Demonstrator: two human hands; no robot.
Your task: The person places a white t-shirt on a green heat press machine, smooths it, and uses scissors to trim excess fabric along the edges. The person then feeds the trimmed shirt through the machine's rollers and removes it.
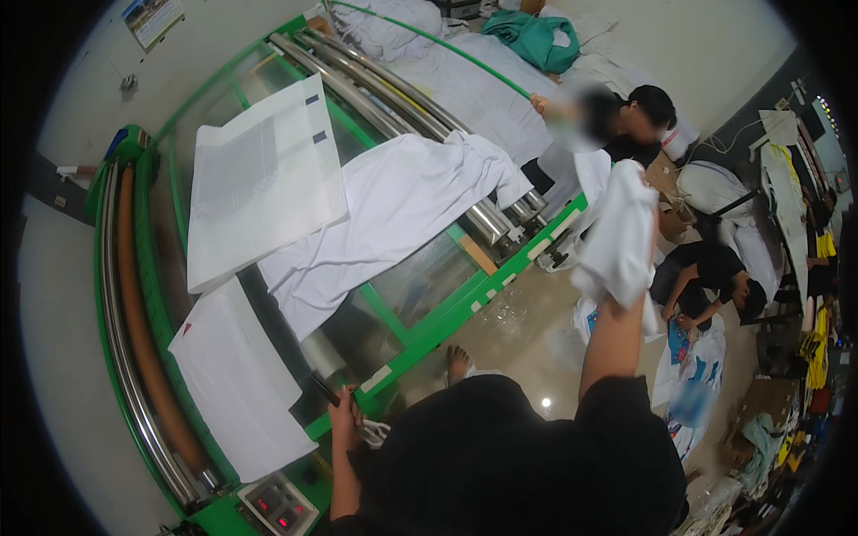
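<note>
My right hand [619, 299] is raised at arm's length, shut on a bunched white cloth [621, 237] that hangs in the air beside the machine's corner. Low at the machine's near edge, my left hand [344, 415] grips a thin dark tool [323, 389]; something white [376, 433] dangles just right of that hand. A white garment [393, 210] lies spread on the glass top of the green-framed roller machine [429, 335]. A large white sheet [264, 179] covers the glass to its left, and another white piece [237, 389] lies near my left hand.
A control panel with red digits [277, 507] sits at the machine's near corner. One person in black [639, 121] stands at the far side; another [715, 277] crouches on the floor among printed garments [693, 375]. A teal cloth pile [536, 40] lies behind. My bare foot [458, 362] is under the frame.
</note>
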